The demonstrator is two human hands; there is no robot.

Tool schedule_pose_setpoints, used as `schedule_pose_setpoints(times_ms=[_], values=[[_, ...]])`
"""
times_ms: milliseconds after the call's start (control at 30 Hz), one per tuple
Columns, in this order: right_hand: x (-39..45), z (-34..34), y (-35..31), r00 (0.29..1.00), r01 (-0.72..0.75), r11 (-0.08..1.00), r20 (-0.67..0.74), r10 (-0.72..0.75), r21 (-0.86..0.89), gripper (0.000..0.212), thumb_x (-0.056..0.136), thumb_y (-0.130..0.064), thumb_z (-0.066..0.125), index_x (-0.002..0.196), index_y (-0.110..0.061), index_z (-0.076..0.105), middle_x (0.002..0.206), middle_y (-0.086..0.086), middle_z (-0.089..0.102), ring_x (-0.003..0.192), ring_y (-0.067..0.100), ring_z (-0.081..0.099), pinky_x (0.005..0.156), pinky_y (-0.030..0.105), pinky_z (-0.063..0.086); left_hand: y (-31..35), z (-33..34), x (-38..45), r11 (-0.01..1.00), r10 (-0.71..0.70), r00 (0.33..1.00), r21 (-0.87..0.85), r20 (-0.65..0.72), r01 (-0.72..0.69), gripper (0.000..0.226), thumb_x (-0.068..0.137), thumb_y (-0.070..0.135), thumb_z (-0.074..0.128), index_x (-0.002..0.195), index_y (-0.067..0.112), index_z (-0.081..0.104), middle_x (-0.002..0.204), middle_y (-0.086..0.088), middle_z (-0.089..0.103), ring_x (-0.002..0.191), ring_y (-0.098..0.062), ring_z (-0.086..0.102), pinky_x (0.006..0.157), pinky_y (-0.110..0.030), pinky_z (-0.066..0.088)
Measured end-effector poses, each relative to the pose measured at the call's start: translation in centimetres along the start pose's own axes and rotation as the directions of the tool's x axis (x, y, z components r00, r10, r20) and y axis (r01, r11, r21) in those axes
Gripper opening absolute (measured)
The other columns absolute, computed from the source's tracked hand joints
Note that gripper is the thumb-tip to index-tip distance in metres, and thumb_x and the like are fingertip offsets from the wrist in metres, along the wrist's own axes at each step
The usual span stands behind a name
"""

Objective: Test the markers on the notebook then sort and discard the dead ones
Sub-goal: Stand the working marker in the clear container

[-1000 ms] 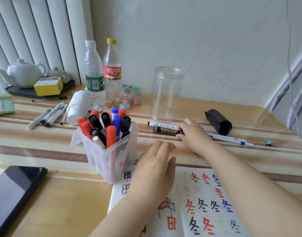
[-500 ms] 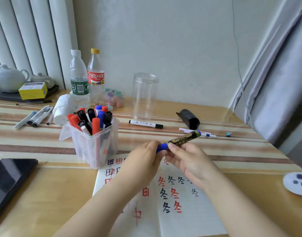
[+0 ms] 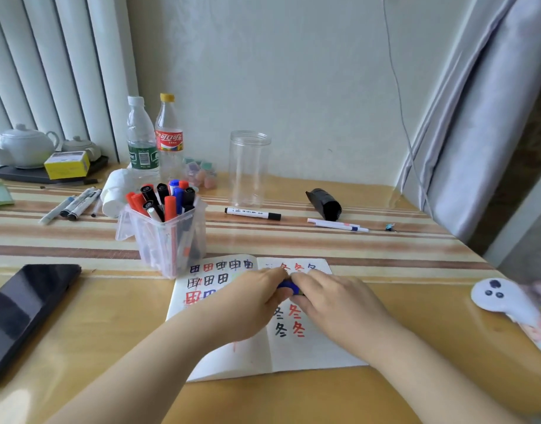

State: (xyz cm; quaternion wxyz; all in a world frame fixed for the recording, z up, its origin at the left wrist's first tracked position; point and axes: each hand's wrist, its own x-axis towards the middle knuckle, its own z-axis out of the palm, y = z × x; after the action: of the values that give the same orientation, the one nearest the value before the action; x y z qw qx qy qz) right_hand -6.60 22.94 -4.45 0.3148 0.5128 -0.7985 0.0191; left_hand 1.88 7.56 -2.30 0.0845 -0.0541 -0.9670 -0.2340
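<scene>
Near the desk's front edge, over the open white paper notebook (image 3: 232,356), the left hand (image 3: 247,304) pinches the blue cap of a dark plastic marker (image 3: 289,286) (mostly hidden). The right hand (image 3: 333,301) grips its barrel. Likely light, rigid, smooth; hold barrel firmly.

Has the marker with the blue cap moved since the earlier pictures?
Yes. The blue-capped marker left the striped cloth beside the clear plastic jar; both hands now hold it over the open notebook.
</scene>
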Motion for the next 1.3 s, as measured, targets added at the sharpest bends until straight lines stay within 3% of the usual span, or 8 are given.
schedule_pose_setpoints(times_ms=[267,367,467,633,767,867,1033,1300], values=[[-0.8,-1.1,-0.4,0.989,-0.045,0.997,0.142,0.036,0.061,0.048,0.089,-0.054,0.027,0.11,-0.037,0.067,0.043,-0.008,0.05,0.033,0.014,0.049,0.037,0.02,0.019,-0.3,0.6,-1.5,0.995,-0.032,0.997,-0.092,0.073,0.039,0.02,0.098,0.027,0.037,0.104,0.017,0.054,0.092,-0.001,0.062,0.082,-0.018,0.055,0.074,-0.028,0.044],[-0.5,-2.1,-0.4,0.953,-0.134,0.983,0.289,0.094,0.124,0.059,0.091,-0.064,0.012,0.141,-0.041,0.032,0.071,-0.01,0.061,0.067,0.018,0.063,0.051,0.027,0.035,-0.3,0.4,-1.4,0.995,-0.064,0.997,-0.074,0.046,0.067,0.02,0.098,0.03,0.036,0.098,0.018,0.052,0.081,0.002,0.056,0.073,-0.016,0.051,0.064,-0.023,0.038],[-0.7,-2.7,0.5,0.844,-0.411,0.856,0.485,0.229,0.313,0.056,0.094,-0.05,0.035,0.141,-0.035,0.008,0.075,-0.005,0.058,0.071,0.018,0.056,0.065,0.038,0.045,-1.1,-0.4,-1.1,0.99,-0.13,0.991,-0.048,-0.018,0.129,0.018,0.098,0.034,0.033,0.087,0.023,0.043,0.072,0.01,0.048,0.064,-0.007,0.047,0.054,-0.017,0.033],[-1.3,-3.8,1.6,0.76,-0.644,0.259,0.565,0.321,0.72,0.03,0.097,-0.009,0.04,0.111,-0.034,0.031,0.085,0.001,0.066,0.065,0.01,0.053,0.067,0.028,0.051,-2.0,-0.9,-0.6,0.986,-0.156,0.986,-0.071,-0.063,0.151,0.007,0.097,0.031,0.036,0.094,0.026,0.04,0.078,0.013,0.047,0.067,-0.004,0.047,0.056,-0.015,0.033],[-1.8,-4.0,1.2,0.693,-0.501,-0.436,0.648,0.317,0.748,0.024,0.097,-0.005,0.04,0.102,-0.008,0.063,0.082,0.016,0.068,0.06,0.013,0.057,0.057,0.02,0.051,-1.6,-0.1,0.4,0.987,-0.128,0.986,-0.107,-0.111,0.116,0.006,0.097,0.03,0.039,0.098,0.026,0.042,0.08,0.016,0.045,0.067,-0.001,0.046,0.055,-0.012,0.033],[-2.5,-3.3,1.1,0.622,-0.313,-0.745,0.72,0.308,0.589,0.034,0.094,-0.003,0.032,0.101,-0.001,0.066,0.072,0.021,0.064,0.052,0.015,0.056,0.047,0.018,0.051,-1.7,0.8,1.2,0.992,-0.094,0.984,-0.093,-0.15,0.08,0.016,0.096,0.031,0.039,0.107,0.022,0.047,0.081,0.019,0.041,0.071,0.002,0.043,0.058,-0.009,0.033],[-3.7,-1.8,0.3,0.633,-0.407,-0.551,0.66,0.405,0.729,0.031,0.067,-0.042,0.078,0.081,-0.019,0.062,0.057,0.008,0.055,0.041,0.011,0.042,0.04,0.018,0.037,-2.3,2.5,1.3,0.99,-0.064,0.963,-0.137,-0.263,0.028,0.019,0.095,0.029,0.043,0.109,0.018,0.05,0.092,0.011,0.049,0.08,-0.005,0.043,0.068,-0.003,0.031],[-4.0,-0.8,-0.5,0.667,-0.543,-0.04,0.459,0.587,0.839,0.028,0.068,-0.049,0.056,0.071,-0.022,0.061,0.05,0.003,0.055,0.05,0.015,0.042,0.051,0.02,0.038,-3.3,3.4,0.2,0.975,-0.062,0.942,-0.224,-0.329,-0.014,0.015,0.094,0.028,0.045,0.106,0.021,0.051,0.087,0.015,0.051,0.082,0.005,0.044,0.072,-0.005,0.032]])
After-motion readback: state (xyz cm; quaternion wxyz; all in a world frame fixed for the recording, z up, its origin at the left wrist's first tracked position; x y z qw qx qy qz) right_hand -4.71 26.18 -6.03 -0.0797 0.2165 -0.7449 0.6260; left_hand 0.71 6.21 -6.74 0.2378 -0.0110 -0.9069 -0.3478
